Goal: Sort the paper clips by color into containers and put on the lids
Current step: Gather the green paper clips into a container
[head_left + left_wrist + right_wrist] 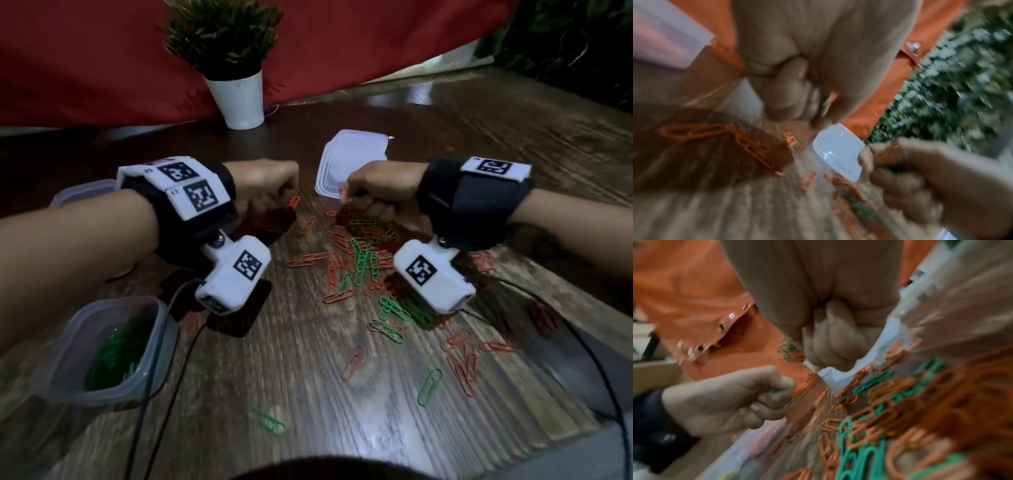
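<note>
Tub (113,346) at near left w/ green clips inside; 2nd tub (82,192) behind left wrist, contents hidden. Left hand (265,185) fisted on orange clip (294,200), right hand (376,186) curled, can't tell what's held. Mixed clips (363,260) loose on table (308,394), lids (352,161) just behind hands.

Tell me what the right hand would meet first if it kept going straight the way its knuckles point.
Probably the left hand, fist facing fist across a narrow gap holding one red paper clip; depth is uncertain.
</note>
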`<state>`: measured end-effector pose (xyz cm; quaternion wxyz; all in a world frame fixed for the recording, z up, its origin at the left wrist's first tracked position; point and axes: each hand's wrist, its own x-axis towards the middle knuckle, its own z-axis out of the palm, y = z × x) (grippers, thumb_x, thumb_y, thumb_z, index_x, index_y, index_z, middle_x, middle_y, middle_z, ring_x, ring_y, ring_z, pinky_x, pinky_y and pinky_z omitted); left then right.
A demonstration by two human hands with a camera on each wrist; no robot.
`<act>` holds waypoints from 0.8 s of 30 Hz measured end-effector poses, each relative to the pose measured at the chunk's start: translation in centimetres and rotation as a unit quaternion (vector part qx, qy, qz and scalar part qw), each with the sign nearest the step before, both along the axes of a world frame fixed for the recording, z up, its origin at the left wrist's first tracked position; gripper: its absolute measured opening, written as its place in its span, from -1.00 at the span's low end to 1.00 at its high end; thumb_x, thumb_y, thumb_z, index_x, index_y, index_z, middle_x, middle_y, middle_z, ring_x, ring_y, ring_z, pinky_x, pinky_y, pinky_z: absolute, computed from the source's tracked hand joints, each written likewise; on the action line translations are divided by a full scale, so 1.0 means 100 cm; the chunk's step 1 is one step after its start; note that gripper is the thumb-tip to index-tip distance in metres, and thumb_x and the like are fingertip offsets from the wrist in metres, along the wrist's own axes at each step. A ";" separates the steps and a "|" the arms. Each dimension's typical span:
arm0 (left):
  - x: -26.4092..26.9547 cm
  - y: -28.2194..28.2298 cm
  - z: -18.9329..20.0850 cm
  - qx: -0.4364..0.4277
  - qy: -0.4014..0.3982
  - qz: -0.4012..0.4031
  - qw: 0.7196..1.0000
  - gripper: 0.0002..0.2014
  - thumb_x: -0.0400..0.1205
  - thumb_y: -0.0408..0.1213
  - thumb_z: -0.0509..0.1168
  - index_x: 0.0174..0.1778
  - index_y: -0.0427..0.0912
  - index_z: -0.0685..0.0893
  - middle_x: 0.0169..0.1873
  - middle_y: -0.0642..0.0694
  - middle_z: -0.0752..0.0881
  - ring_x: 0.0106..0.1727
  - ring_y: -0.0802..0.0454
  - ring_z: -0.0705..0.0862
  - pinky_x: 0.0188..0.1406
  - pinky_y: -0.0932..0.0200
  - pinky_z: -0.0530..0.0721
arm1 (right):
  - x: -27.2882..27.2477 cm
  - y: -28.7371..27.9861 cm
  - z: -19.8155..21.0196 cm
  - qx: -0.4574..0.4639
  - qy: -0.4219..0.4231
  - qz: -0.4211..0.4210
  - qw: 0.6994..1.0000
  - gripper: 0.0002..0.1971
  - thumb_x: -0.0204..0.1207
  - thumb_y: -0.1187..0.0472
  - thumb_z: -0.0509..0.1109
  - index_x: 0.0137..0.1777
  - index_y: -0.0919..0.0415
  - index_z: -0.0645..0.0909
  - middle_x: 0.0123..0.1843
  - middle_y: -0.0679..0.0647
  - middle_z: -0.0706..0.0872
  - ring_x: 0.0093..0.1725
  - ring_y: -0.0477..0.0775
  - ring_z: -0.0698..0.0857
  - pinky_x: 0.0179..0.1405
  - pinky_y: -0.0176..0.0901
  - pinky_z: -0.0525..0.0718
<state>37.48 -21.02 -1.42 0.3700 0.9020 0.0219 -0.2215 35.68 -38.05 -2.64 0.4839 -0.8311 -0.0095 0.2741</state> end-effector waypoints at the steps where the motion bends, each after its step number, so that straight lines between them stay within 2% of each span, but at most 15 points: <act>1: 0.000 0.000 0.003 -0.060 0.023 0.013 0.998 -0.68 0.58 -0.27 0.03 -0.54 -0.15 0.27 -0.77 0.05 0.20 -0.76 0.20 0.11 -0.78 0.48 -0.01 | -0.001 -0.004 0.000 0.012 0.009 0.001 1.000 -0.68 0.61 0.32 0.01 -0.40 0.17 0.31 -0.71 -0.09 0.24 -0.77 -0.18 0.13 -0.82 -0.46 0.06; 3: -0.002 0.001 0.006 -0.136 0.057 0.013 0.989 -0.65 0.62 -0.23 -0.02 -0.53 -0.13 0.24 -0.78 0.08 0.20 -0.78 0.24 0.15 -0.85 0.45 0.03 | -0.001 -0.014 0.004 0.019 0.012 -0.009 1.000 -0.73 0.63 0.31 0.02 -0.33 0.13 0.31 -0.71 -0.08 0.23 -0.78 -0.18 0.14 -0.82 -0.48 0.06; 5: -0.007 0.000 0.009 -0.147 0.054 -0.015 0.988 -0.66 0.65 -0.26 -0.05 -0.47 -0.15 0.35 -0.76 0.06 0.33 -0.74 0.21 0.35 -0.83 0.45 0.21 | -0.003 -0.025 0.010 0.017 0.008 -0.011 1.000 -0.79 0.64 0.32 0.02 -0.22 0.13 0.37 -0.66 -0.03 0.27 -0.78 -0.19 0.16 -0.83 -0.48 0.09; 7: -0.009 0.001 0.007 -0.140 0.047 -0.033 0.988 -0.67 0.69 -0.34 -0.08 -0.32 -0.24 0.51 -0.67 0.00 0.49 -0.65 0.20 0.57 -0.77 0.47 0.38 | -0.006 -0.035 0.015 -0.007 -0.011 0.004 1.000 -0.76 0.63 0.38 0.01 -0.19 0.22 0.46 -0.54 0.04 0.36 -0.77 -0.21 0.22 -0.82 -0.50 0.14; 9: -0.009 0.000 0.004 -0.130 0.047 -0.028 0.990 -0.68 0.70 -0.41 -0.09 -0.22 -0.27 0.55 -0.57 -0.04 0.46 -0.67 0.21 0.52 -0.78 0.48 0.35 | -0.007 -0.038 0.016 -0.063 -0.043 0.024 0.997 -0.71 0.60 0.47 0.02 -0.19 0.29 0.55 -0.56 0.08 0.47 -0.77 -0.21 0.31 -0.80 -0.50 0.21; 11: -0.005 -0.004 0.001 -0.099 0.042 -0.016 0.994 -0.71 0.68 -0.43 -0.06 -0.21 -0.23 0.55 -0.59 0.01 0.31 -0.73 0.24 0.26 -0.84 0.46 0.14 | -0.008 -0.032 0.014 -0.169 -0.110 0.051 0.978 -0.73 0.58 0.48 0.10 -0.12 0.29 0.63 -0.62 -0.04 0.59 -0.70 -0.21 0.44 -0.76 -0.48 0.32; 13: -0.005 -0.010 0.000 -0.038 0.015 -0.039 0.998 -0.75 0.68 -0.36 0.05 -0.25 -0.19 0.59 -0.66 0.05 0.26 -0.75 0.24 0.15 -0.82 0.42 0.03 | -0.006 -0.022 0.009 -0.266 -0.182 0.097 0.942 -0.82 0.58 0.36 0.22 -0.07 0.22 0.68 -0.41 -0.05 0.67 -0.40 -0.13 0.59 -0.53 -0.40 0.46; 14: -0.005 -0.012 0.000 0.003 -0.016 -0.072 0.997 -0.76 0.68 -0.29 0.13 -0.27 -0.17 0.61 -0.71 0.08 0.31 -0.77 0.23 0.19 -0.82 0.42 0.08 | -0.005 -0.018 0.007 -0.297 -0.200 0.113 0.927 -0.90 0.56 0.27 0.32 -0.10 0.18 0.68 -0.34 -0.03 0.66 -0.33 -0.08 0.59 -0.43 -0.33 0.47; 15: -0.006 -0.015 -0.001 0.037 -0.055 -0.112 0.991 -0.77 0.67 -0.22 0.22 -0.30 -0.14 0.62 -0.75 0.13 0.40 -0.79 0.23 0.28 -0.80 0.43 0.19 | -0.004 -0.015 0.006 -0.320 -0.204 0.123 0.917 -0.95 0.51 0.20 0.41 -0.14 0.16 0.67 -0.34 -0.04 0.63 -0.34 -0.09 0.56 -0.40 -0.32 0.46; 17: -0.007 -0.023 -0.006 0.048 -0.105 -0.164 0.980 -0.81 0.53 -0.19 0.43 -0.37 -0.10 0.62 -0.70 0.17 0.56 -0.69 0.32 0.46 -0.58 0.44 0.42 | -0.004 -0.013 0.003 -0.343 -0.199 0.128 0.909 -0.89 0.39 0.17 0.53 -0.17 0.15 0.66 -0.38 -0.07 0.59 -0.38 -0.14 0.51 -0.43 -0.36 0.42; 18: -0.007 -0.027 -0.010 0.039 -0.108 -0.175 0.978 -0.83 0.45 -0.23 0.50 -0.39 -0.10 0.64 -0.65 0.16 0.60 -0.63 0.34 0.50 -0.47 0.43 0.47 | -0.004 -0.012 0.003 -0.347 -0.197 0.119 0.909 -0.86 0.36 0.16 0.56 -0.16 0.16 0.67 -0.37 -0.05 0.60 -0.36 -0.11 0.52 -0.44 -0.36 0.41; 20: -0.008 -0.038 -0.018 0.045 -0.121 -0.194 0.972 -0.86 0.38 -0.29 0.55 -0.34 -0.10 0.69 -0.68 0.19 0.57 -0.58 0.35 0.50 -0.42 0.44 0.42 | -0.005 -0.011 0.002 -0.353 -0.205 0.105 0.907 -0.82 0.35 0.17 0.57 -0.11 0.21 0.71 -0.28 0.03 0.64 -0.29 -0.03 0.55 -0.45 -0.36 0.42; 22: -0.010 -0.047 -0.023 0.063 -0.139 -0.221 0.963 -0.84 0.38 -0.31 0.55 -0.20 -0.10 0.73 -0.68 0.22 0.53 -0.56 0.41 0.50 -0.49 0.55 0.33 | -0.006 -0.011 0.002 -0.366 -0.211 0.098 0.901 -0.79 0.36 0.19 0.55 -0.04 0.26 0.73 -0.20 0.08 0.66 -0.22 0.01 0.57 -0.46 -0.34 0.41; 24: -0.011 -0.051 -0.022 0.075 -0.153 -0.249 0.953 -0.82 0.39 -0.34 0.55 -0.15 -0.11 0.74 -0.66 0.24 0.56 -0.56 0.49 0.50 -0.51 0.60 0.33 | -0.007 -0.011 0.002 -0.375 -0.201 0.095 0.900 -0.75 0.36 0.21 0.55 0.02 0.28 0.73 -0.16 0.09 0.66 -0.17 0.03 0.58 -0.43 -0.26 0.44</act>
